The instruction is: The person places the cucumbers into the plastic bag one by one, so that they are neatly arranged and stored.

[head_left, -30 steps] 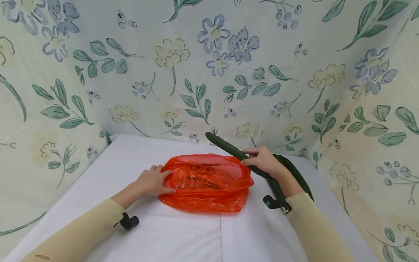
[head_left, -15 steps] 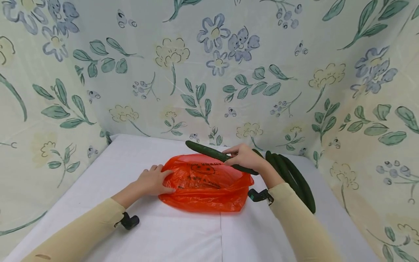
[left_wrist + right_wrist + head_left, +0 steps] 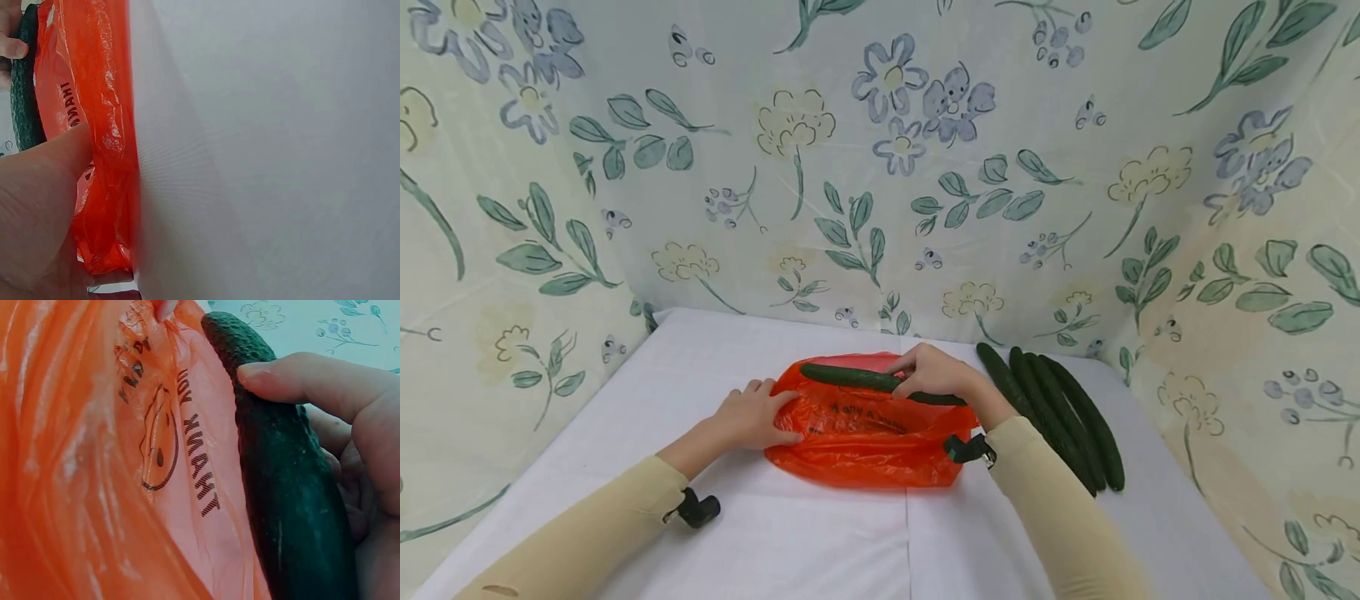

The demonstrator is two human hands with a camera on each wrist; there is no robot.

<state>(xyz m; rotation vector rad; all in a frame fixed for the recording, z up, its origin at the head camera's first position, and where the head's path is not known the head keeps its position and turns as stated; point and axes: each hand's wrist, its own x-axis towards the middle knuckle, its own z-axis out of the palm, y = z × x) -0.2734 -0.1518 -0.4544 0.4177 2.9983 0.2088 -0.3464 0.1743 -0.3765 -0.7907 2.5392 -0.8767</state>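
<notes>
A red plastic bag [image 3: 865,462] with black print lies on its side, its mouth spread. My left hand [image 3: 748,417] grips the bag's left end, thumb and finger apart over it; in the left wrist view the thumb [image 3: 69,147] hooks over the bag's edge. My right hand [image 3: 936,372] pinches a long dark green cucumber [image 3: 842,377] near its middle, holding it lengthwise across the bag's mouth. In the right wrist view the thumb [image 3: 275,378] presses the cucumber [image 3: 287,481] beside the bag's printed inner side [image 3: 194,444]. The fingers behind the cucumber are partly hidden.
Several more cucumbers [image 3: 1063,412] lie side by side at the right of the white-covered table [image 3: 790,542]. Floral cloth [image 3: 880,208] hangs behind and at both sides. The right forearm [image 3: 1060,517] passes in front of the lying cucumbers' left side.
My right hand has brought the cucumber leftward and down over the bag's mouth, turning it nearly level. More of the lying cucumbers show. The left hand and bag stay nearly still.
</notes>
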